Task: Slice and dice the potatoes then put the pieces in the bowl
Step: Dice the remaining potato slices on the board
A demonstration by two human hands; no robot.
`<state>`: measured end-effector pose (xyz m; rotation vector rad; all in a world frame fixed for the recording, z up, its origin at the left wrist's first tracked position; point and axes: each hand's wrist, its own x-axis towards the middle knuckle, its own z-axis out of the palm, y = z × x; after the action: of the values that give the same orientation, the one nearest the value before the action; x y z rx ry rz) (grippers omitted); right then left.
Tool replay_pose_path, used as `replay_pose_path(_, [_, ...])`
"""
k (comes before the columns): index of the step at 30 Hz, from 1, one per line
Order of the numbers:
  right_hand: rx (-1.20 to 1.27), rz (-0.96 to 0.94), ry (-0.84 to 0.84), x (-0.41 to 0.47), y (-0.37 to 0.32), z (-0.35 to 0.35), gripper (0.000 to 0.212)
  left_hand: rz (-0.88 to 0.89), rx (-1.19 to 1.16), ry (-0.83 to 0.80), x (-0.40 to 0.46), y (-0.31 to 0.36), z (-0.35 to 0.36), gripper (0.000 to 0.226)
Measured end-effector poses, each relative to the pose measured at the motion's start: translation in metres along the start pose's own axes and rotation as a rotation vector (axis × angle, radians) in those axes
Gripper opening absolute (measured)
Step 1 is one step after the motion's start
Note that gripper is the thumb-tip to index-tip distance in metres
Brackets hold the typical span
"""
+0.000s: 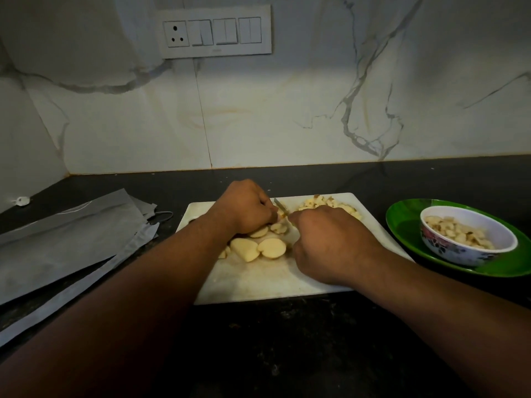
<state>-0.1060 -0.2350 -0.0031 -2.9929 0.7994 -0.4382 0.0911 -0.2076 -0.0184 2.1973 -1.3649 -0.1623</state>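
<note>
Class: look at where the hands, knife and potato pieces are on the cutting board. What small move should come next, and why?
Probably press the knife down through the slice the left hand holds. The right hand grips the knife there, uncut potato slices remain on the cutting board, and diced pieces wait beyond.

You've got a dark stone counter [287, 340] running back to a white marble-look wall [287, 110] with grey veins. Up on that wall sits a white switch panel [215, 31], socket at its left end, switches to the right. On the counter's left side, grey sheets [66, 242] lie overlapped, with a thin cable [162, 215] peeking out and a small white plug [21, 201] near the corner. Over on the right there's a green plate [408, 222].
</note>
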Motion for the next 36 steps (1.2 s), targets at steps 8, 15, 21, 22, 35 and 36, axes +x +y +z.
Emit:
replay_pose_path(8, [-0.050,-0.019,-0.081,-0.026,-0.007,-0.030,0.031,-0.010,-0.032,-0.011,0.000,-0.001,-0.001,0.011])
replay_pose_path(15, [-0.011,0.039,0.038,-0.016,0.002,-0.036,0.036,0.000,-0.118,-0.041,-0.002,-0.009,-0.010,0.012])
replay_pose_path(21, [0.042,0.002,0.027,-0.001,0.005,-0.010,0.042,0.041,-0.064,-0.095,-0.001,-0.014,-0.015,0.012])
replay_pose_path(22, [0.042,-0.005,0.024,0.000,0.006,-0.008,0.042,0.046,-0.063,-0.089,-0.001,-0.014,-0.014,0.012])
replay_pose_path(35, [0.015,-0.055,-0.026,-0.019,0.018,-0.047,0.040,0.060,-0.024,-0.014,-0.001,-0.009,-0.007,0.013])
replay_pose_path(36, [0.020,-0.050,-0.021,-0.020,0.021,-0.050,0.039,0.060,-0.024,-0.010,-0.001,-0.009,-0.006,0.013])
